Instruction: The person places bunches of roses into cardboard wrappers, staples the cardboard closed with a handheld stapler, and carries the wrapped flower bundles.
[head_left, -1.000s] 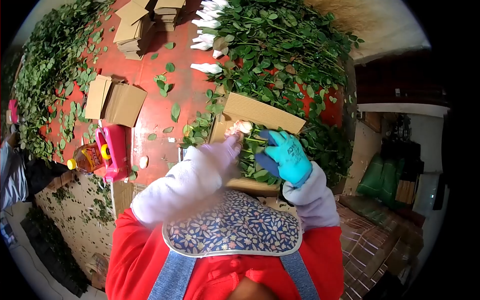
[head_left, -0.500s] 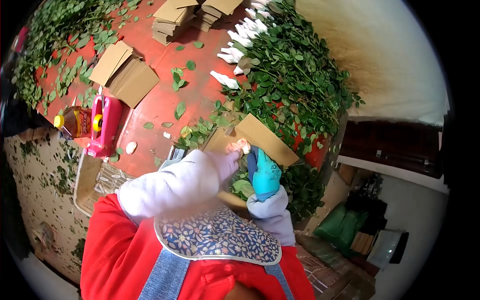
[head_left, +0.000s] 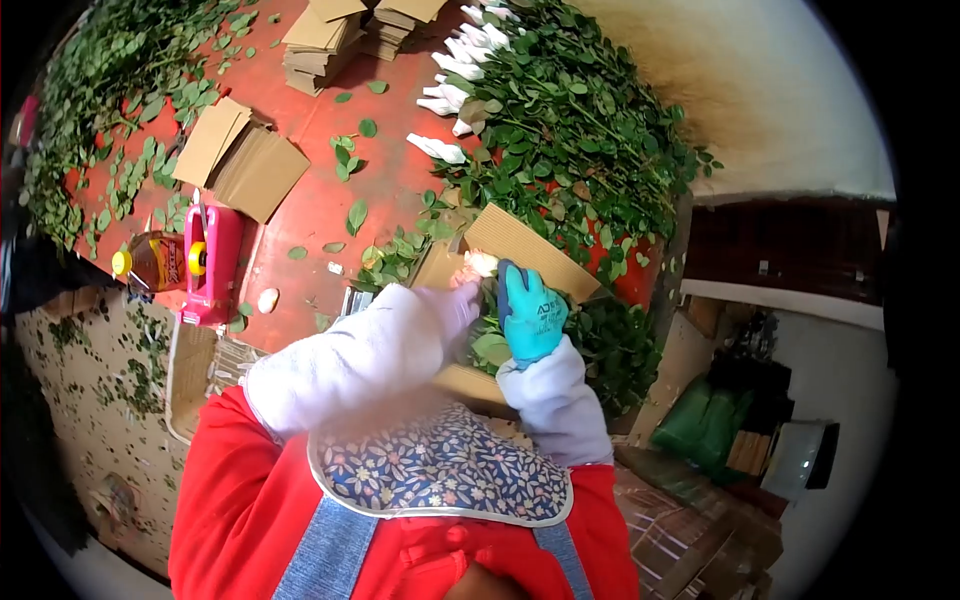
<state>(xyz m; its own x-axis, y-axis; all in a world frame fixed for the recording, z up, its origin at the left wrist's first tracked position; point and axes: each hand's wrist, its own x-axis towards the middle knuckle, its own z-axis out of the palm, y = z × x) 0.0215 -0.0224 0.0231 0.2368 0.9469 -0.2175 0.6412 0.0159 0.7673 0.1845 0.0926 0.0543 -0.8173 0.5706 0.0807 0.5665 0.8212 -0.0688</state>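
Note:
My left hand (head_left: 455,306), in a pale lilac glove, has its fingers pressed together at the pale pink roses (head_left: 479,265), with the fingertips partly hidden. Close on the right, my right hand (head_left: 533,312), in a teal and navy glove, is closed just below the flower heads, around what look like their stems. Both hands are over an open sheet of corrugated cardboard (head_left: 528,250), whose far flap stands up behind the roses. Green leaves (head_left: 491,347) show between the hands and the near edge of the cardboard.
Leafy stems with white-wrapped heads (head_left: 436,149) lie at the back right. Cardboard stacks (head_left: 262,172) sit on the red table (head_left: 300,215). A pink tape dispenser (head_left: 213,262) and a yellow-capped bottle (head_left: 155,262) stand left. Loose foliage (head_left: 90,120) covers the far left.
My right hand has moved left to the rose heads, and its spread fingers have closed. My left hand stays at the roses. The camera view has turned and shifted.

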